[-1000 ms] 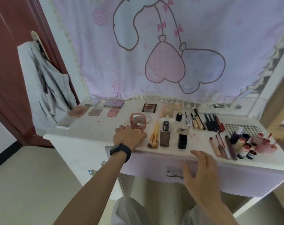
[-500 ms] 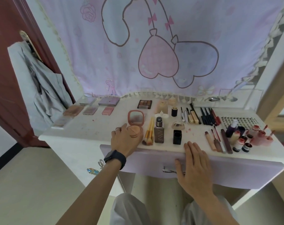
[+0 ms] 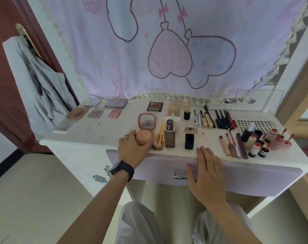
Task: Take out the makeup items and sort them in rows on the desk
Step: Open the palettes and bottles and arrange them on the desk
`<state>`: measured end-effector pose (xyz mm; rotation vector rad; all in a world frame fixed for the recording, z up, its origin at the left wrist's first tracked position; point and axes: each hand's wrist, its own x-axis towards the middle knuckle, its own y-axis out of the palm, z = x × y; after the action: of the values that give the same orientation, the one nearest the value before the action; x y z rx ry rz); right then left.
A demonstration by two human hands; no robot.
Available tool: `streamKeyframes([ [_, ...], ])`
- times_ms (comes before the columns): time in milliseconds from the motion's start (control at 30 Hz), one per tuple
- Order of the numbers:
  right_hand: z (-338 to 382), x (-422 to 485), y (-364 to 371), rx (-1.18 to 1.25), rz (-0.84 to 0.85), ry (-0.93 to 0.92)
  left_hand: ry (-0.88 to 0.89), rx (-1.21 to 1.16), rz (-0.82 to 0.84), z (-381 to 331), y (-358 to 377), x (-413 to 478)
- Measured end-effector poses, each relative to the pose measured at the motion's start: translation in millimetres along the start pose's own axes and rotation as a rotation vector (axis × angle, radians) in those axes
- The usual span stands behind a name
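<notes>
L hand point(image 3: 132, 150) curled round base of open pink compact point(image 3: 146, 122) at front edge of desk point(image 3: 96, 132), mirror lid up, just left of brushes point(image 3: 159, 138). R hand point(image 3: 208, 171) flat, fingers straight, resting on drawer front point(image 3: 255, 180), holds nothing.

left hand point(image 3: 133, 149): I see the forearm stretched forward; fingers and thumb curled round the compact point(image 3: 144, 136); gripping | right hand point(image 3: 208, 173): I see it palm down; fingers straight, close together; thumb splayed left; forearm angled inward
</notes>
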<state>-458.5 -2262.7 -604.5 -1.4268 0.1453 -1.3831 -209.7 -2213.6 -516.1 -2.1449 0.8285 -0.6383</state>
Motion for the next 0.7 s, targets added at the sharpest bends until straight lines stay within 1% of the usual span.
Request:
streamKeyframes([
  [433, -1.1, 1.2, -5.2, 0.006, -0.005, -0.033, 0.005, -0.009, 0.064, 5.4, -4.3, -0.3],
  [533, -1.9, 1.7, -8.9, 0.013, 0.032, -0.032, 0.017, -0.028, 0.079, 6.3, -6.7, -0.9],
  [633, -2.9, 4.0, -18.5, 0.053, 0.107, -0.037, 0.021, -0.113, 0.093, 6.0, -13.3, -4.3],
  [700, -1.8, 5.4, -29.5, 0.097, 0.149, -0.013, 0.041, -0.082, 0.087, 10.7, -20.0, -6.9],
])
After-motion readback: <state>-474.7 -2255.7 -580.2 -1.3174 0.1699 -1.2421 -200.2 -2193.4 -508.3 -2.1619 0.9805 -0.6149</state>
